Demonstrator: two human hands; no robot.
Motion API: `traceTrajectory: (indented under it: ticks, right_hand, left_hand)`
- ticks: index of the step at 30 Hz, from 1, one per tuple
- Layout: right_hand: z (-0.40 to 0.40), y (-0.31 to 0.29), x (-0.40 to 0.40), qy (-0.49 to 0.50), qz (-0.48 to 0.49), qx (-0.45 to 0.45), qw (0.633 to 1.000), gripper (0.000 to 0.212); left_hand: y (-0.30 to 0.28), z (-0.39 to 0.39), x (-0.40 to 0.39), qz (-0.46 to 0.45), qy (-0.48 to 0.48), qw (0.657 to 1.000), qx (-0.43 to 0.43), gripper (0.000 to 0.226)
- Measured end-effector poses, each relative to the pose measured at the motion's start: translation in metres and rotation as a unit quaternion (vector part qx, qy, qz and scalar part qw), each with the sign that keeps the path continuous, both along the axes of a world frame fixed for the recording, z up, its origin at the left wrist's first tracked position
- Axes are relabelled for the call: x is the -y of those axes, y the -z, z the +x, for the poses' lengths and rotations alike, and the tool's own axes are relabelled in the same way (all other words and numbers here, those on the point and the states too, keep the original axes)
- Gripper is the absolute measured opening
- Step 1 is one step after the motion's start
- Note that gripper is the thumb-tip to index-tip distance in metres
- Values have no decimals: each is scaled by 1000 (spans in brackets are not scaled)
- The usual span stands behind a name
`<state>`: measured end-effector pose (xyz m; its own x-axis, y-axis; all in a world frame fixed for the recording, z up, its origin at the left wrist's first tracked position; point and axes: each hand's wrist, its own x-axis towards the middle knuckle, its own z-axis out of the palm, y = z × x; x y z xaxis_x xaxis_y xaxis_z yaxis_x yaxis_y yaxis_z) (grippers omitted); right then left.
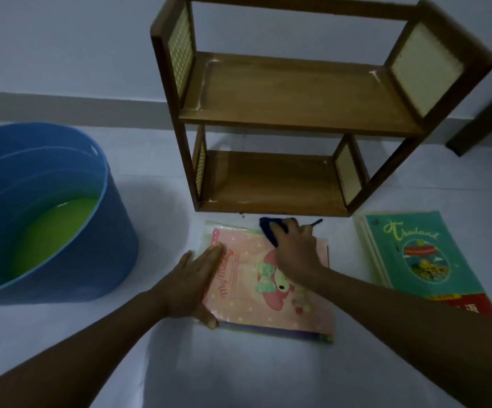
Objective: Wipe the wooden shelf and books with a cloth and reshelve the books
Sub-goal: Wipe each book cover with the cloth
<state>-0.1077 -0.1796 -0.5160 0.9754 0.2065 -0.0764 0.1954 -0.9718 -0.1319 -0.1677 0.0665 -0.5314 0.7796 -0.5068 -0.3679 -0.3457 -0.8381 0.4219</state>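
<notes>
- My left hand (193,285) lies flat on the left edge of the pink book (271,285), fingers (209,254) straight and together, thumb down at the book's near left corner, pressing it to the floor (156,195).
- My right hand (296,248) rests on the far right part of the same cover, fingers curled around a dark blue cloth (269,228) and holding it against the book's far edge.
- A bit of the cloth sticks out past my hand to the right, just in front of the shelf's base.
- The pink book lies flat on the floor, cover up, with a cartoon figure and a green bow on it; it seems to sit in a clear plastic sleeve.
- The wooden shelf (297,95) stands right behind the book, against the wall, with two boards and woven side panels; nothing sits on either board.
- To my right, a teal book (415,254) lies flat on the floor on top of a small stack, well apart from the pink one.
- To my left stands a blue tub (115,231) with yellow-green liquid (53,231) in it.
- A dark wooden leg (480,122) shows at the far right, by the wall.
</notes>
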Motion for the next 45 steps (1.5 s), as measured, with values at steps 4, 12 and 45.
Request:
traceTrajectory:
  ticks: [4,12,45]
  right_hand:
    - [-89,8,-58,-241,34,-18,970,61]
    - [-12,10,12,-113,16,-8,993,51]
    - [-67,-3,157,63,-12,-157,986,65]
  left_hand:
    - [9,1,-6,-13,-8,999,35,141]
    - [2,2,-5,-4,-6,1000,27,138]
    - [-26,-9,40,28,232,946,226,51]
